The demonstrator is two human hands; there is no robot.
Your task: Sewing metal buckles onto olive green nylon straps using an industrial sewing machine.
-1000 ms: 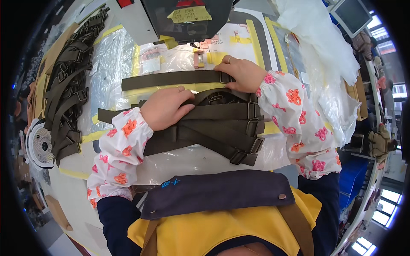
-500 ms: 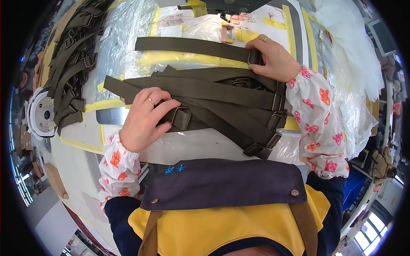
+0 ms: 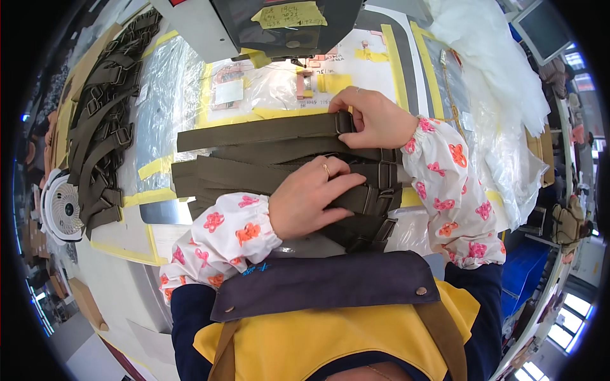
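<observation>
A dark olive webbing strap [image 3: 254, 132] stretches leftward from my right hand [image 3: 377, 117]. That hand pinches its metal buckle [image 3: 344, 122] between thumb and fingers. Just in front lies a pile of similar straps [image 3: 222, 176], their buckles [image 3: 386, 174] gathered at the right end. Over the pile rests my left hand [image 3: 311, 195], fingers spread and reaching toward the buckles, with nothing visibly gripped. Its palm hides part of the straps beneath.
A dark machine head [image 3: 286, 38] with a yellow tape label overhangs the far side. To the left hang many buckled straps [image 3: 101, 127] beside a small white fan [image 3: 61, 206]. Clear plastic sheeting [image 3: 489, 82] is heaped at the right.
My left hand has moved right across the pile, toward the buckles. The pinched strap now lies nearer the pile, which looks more lined up. The view has shifted, showing more of the machine.
</observation>
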